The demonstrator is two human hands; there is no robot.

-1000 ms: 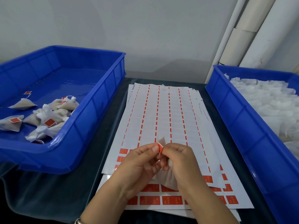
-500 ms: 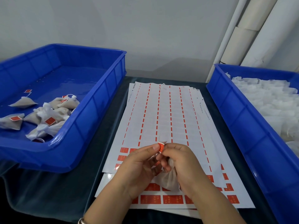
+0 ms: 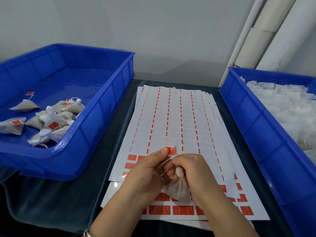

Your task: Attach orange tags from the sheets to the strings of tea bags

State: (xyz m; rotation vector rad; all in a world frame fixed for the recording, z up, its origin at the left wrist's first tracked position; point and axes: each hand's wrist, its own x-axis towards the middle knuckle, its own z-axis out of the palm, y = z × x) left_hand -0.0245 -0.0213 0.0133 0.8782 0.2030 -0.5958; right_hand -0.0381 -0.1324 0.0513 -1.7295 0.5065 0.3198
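My left hand (image 3: 147, 173) pinches a small orange tag (image 3: 170, 150) between thumb and fingers, held upright above the tag sheets (image 3: 172, 120). A thin white string runs from the tag toward my right hand (image 3: 191, 170), which holds the knotted neck of a pale tea bag (image 3: 179, 190). The bag's body hangs below both hands over the sheets. Most of the top sheet's tags are peeled off; orange tags are left in its near rows.
A blue bin (image 3: 95, 117) on the left holds several tagged tea bags (image 3: 51, 120). Another blue bin (image 3: 253, 127) on the right is full of white untagged tea bags (image 3: 287, 106). A dark cloth covers the table. White pipes stand at back right.
The tag has opened out flat and upright in my left fingers. My right hand has slid down from the tag to the bag's knotted neck.
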